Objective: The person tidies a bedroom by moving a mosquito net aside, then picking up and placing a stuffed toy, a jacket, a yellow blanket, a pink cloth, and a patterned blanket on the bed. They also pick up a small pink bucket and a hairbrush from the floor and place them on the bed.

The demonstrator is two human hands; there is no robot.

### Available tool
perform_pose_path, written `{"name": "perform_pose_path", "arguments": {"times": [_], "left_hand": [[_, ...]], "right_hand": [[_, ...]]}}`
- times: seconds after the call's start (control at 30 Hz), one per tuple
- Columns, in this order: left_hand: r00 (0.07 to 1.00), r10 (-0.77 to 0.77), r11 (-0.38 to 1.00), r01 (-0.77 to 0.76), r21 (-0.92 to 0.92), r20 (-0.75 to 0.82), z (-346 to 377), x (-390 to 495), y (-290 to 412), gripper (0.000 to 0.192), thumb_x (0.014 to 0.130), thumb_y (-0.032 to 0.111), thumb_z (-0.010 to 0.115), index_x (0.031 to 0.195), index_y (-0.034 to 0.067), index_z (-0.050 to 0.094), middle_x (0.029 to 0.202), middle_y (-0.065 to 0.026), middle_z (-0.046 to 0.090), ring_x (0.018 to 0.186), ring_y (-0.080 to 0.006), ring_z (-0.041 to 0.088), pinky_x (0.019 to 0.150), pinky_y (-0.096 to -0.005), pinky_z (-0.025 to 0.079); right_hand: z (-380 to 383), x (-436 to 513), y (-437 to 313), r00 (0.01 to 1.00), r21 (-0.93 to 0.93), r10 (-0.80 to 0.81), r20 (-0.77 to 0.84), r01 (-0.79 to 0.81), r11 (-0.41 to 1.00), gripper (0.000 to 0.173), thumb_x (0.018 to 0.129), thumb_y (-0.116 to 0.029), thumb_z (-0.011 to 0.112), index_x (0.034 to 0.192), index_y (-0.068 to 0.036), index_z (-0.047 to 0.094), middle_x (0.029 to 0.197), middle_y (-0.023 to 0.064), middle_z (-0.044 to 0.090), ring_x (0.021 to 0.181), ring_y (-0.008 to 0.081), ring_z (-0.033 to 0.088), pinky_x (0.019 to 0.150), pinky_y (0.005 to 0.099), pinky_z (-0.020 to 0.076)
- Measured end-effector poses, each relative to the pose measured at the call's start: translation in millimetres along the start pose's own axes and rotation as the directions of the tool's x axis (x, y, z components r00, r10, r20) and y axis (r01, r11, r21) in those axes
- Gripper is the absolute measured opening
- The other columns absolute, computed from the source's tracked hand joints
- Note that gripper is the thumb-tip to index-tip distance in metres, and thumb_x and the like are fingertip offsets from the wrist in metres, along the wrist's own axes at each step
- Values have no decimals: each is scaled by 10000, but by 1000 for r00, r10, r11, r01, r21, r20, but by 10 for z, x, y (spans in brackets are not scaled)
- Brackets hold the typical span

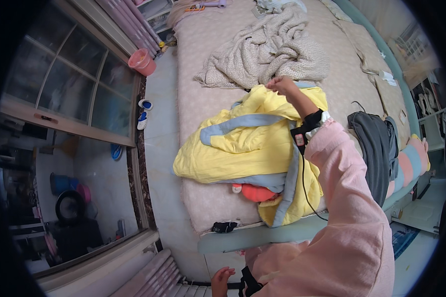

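Observation:
A yellow blanket with a blue-grey border [241, 156] lies bunched on the near part of the bed. Over its far edge is my right hand [282, 86], fingers bent and close together; whether they pinch the cloth I cannot tell. My left hand [223, 276] hangs low beyond the bed's near edge, fingers slightly curled and apart, with nothing visible in it. Beyond the yellow blanket lies a crumpled beige patterned blanket [267, 52]. A red plush item [258, 193] peeks out from under the yellow blanket's near side.
Dark grey clothing [371, 148] and a striped plush pillow [409, 165] lie at the right. A black cloth item [225, 227] rests near the padded bed frame [238, 237]. On the floor at left are a pink bucket [143, 63] and white-and-blue clogs [143, 120]. A cable hangs from my right wrist.

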State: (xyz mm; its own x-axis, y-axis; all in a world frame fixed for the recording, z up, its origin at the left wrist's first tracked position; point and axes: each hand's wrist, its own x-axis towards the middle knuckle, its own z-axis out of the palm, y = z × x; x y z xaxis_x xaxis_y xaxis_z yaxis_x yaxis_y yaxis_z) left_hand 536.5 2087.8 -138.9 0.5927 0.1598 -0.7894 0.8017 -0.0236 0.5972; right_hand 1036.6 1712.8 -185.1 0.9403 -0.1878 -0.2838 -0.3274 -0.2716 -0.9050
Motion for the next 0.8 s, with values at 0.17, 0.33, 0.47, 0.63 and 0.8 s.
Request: {"name": "perform_pose_path", "arguments": {"times": [0.17, 0.33, 0.47, 0.63, 0.8], "left_hand": [[998, 52, 999, -51, 14, -25, 0, -44, -43, 346, 828, 274, 471, 1000, -24, 511, 874, -94, 587, 829, -163, 546, 688, -273, 417], [999, 18, 999, -20, -36, -50, -2, -84, -99, 341, 830, 264, 469, 996, -30, 515, 865, -105, 588, 809, -172, 552, 715, -276, 424], [997, 8, 1000, -10, -22, -72, 15, -100, -104, 335, 832, 254, 466, 994, -34, 520, 858, -110, 590, 799, -176, 557, 725, -281, 427], [997, 11, 998, -16, -55, -77, 24, -112, -126, 331, 832, 246, 468, 990, -39, 522, 853, -115, 591, 801, -176, 558, 729, -281, 427], [997, 38, 995, -44, -85, -67, 1, -99, -204, 341, 829, 247, 479, 1001, -46, 511, 868, -116, 587, 810, -179, 556, 744, -275, 420]], "right_hand": [[418, 251, 502, 985, -267, 97, -140, -132, 955, 325, 547, -245, 713, 726, 7, 614, 673, 122, 601, 615, 208, 572, 559, 298, 447], [599, 317, 654, 967, -435, 49, -249, -156, 887, 325, 499, -215, 739, 689, 6, 595, 715, 136, 597, 669, 229, 580, 630, 302, 454], [653, 222, 571, 945, -456, 29, -326, -184, 871, 332, 479, -201, 748, 692, 5, 599, 730, 134, 602, 692, 251, 580, 655, 306, 455], [585, 191, 545, 945, -465, 45, -323, -200, 863, 348, 511, -216, 720, 731, 29, 606, 772, 175, 599, 737, 267, 587, 654, 330, 464], [317, 106, 488, 950, -334, 67, -305, -173, 927, 256, 520, -204, 717, 621, 0, 598, 608, 105, 578, 554, 211, 552, 547, 313, 436]]}}
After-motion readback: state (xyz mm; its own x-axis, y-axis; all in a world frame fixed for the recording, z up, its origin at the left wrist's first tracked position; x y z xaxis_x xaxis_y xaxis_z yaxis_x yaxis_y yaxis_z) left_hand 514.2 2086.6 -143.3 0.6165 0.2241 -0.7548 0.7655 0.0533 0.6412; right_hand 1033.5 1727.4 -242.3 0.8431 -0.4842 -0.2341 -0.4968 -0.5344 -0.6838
